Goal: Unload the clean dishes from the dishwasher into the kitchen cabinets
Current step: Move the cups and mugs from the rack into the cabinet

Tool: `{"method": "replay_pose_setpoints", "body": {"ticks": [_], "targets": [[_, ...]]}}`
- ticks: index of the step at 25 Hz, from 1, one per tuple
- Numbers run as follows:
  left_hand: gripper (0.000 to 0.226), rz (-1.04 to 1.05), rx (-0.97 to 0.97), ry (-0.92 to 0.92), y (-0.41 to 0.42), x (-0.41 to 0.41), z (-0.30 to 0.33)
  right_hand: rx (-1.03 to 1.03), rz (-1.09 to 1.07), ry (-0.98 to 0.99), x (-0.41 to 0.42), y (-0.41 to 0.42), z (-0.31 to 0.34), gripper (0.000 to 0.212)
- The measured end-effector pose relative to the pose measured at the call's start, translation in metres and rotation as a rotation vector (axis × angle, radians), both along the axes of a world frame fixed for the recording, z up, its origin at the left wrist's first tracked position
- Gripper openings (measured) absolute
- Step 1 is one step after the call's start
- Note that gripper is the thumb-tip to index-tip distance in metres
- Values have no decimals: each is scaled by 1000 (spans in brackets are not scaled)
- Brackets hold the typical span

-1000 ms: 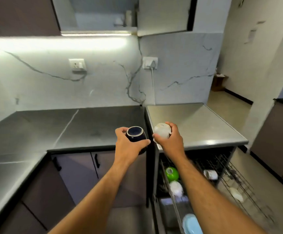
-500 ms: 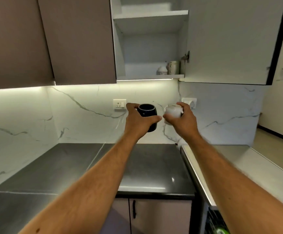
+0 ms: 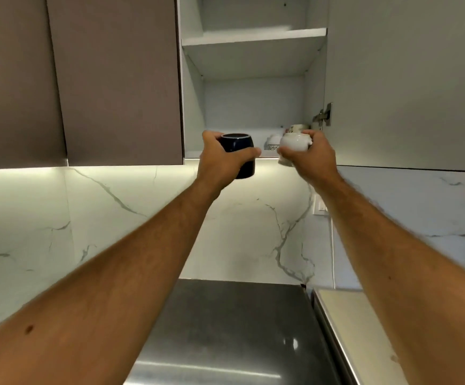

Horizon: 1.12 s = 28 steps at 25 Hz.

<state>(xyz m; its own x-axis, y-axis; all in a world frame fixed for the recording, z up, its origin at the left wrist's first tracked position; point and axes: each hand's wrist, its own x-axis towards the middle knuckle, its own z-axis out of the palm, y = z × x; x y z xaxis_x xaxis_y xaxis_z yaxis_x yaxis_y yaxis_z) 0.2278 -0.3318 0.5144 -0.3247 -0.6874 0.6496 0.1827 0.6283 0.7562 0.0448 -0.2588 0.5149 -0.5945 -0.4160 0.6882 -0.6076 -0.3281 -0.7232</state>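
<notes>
Partly hidden, left hand (image 3: 221, 159) grips dark cup (image 3: 239, 155), right hand (image 3: 310, 157) white cup (image 3: 292, 144).

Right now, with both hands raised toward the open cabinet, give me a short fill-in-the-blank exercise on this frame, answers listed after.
1. The left hand grips a dark ____ cup.
2. The right hand holds a cup coloured ____.
3. The cabinet door beside the right hand stands ____.
4. The crockery already stored sits on the ____ shelf of the cabinet.

Answers: blue; white; open; bottom
</notes>
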Motion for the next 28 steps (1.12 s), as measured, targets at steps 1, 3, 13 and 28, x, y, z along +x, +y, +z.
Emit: {"method": "replay_pose_setpoints", "body": {"ticks": [1,3,13,28], "targets": [[73,3,10,4,-12,-13,5,8,-7,2,-14,-15,6,69],[73,7,23,15,-34,-36,16,25,-40,37,-37,-41,19,71],[74,-36,-1,0,-153,-112,77,50,-245,59,-125,-132,71,74],[73,-193,93,-227,-264,-204,89,403,-541,131,-170,-231,83,67]]}}
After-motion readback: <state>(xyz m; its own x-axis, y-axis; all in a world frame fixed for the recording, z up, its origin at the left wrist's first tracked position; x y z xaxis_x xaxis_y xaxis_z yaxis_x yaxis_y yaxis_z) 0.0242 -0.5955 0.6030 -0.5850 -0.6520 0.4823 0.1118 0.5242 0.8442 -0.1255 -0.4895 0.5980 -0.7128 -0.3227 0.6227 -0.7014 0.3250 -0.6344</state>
